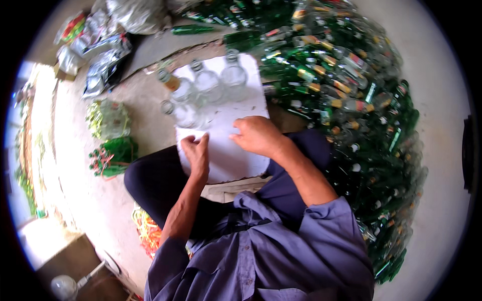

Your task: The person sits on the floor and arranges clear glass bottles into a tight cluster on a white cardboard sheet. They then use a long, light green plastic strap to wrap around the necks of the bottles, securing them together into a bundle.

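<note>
A white board (pixel 233 165) lies across my lap. Several clear glass bottles stand along its far and left side, among them one with an orange neck label (pixel 172 83), one at the far right corner (pixel 234 77) and one nearer to me (pixel 184 113). My left hand (pixel 196 152) hovers over the board's left part, just below the nearest bottle, thumb and forefinger apart with nothing seen between them. Over the right part is my right hand (pixel 258 135), its thumb and forefinger apart and the other fingers curled; no object shows in it.
A large heap of green and clear glass bottles (pixel 339 86) spreads along my right. On the floor at left are a tied bundle of green bottles (pixel 120 154) and a bundle of clear ones (pixel 113 120). Plastic bags (pixel 105 56) lie far left; coloured strips (pixel 147 229) lie beside my left leg.
</note>
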